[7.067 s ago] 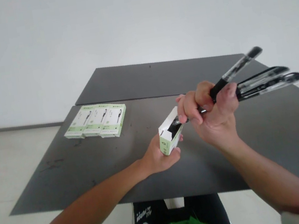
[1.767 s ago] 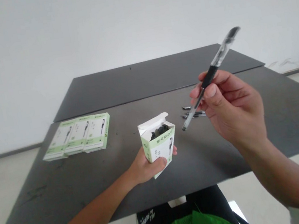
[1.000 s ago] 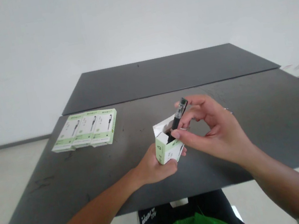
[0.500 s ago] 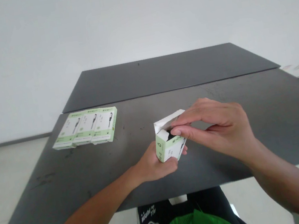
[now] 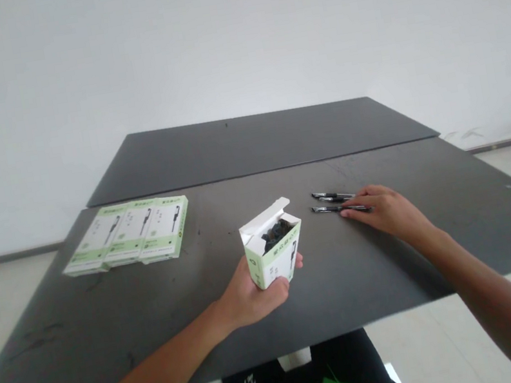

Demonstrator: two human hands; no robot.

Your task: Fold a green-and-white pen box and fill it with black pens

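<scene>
My left hand [image 5: 248, 296] grips a small green and white pen box [image 5: 273, 255], held upright above the dark table [image 5: 156, 299]. Its top flap stands open and dark pen ends show inside. My right hand [image 5: 383, 209] lies flat on the table to the right, its fingertips touching two black pens [image 5: 330, 202] that lie side by side. Its fingers are not closed around either pen.
Three closed green and white pen boxes [image 5: 129, 242] lie in a row at the left of the table. A second dark table panel [image 5: 252, 143] adjoins behind. A white wall stands beyond. The table's front edge is close to my body.
My right hand pushed a pen down into the box, then left it and moved right to the two pens lying on the table. The left hand kept hold of the box.
</scene>
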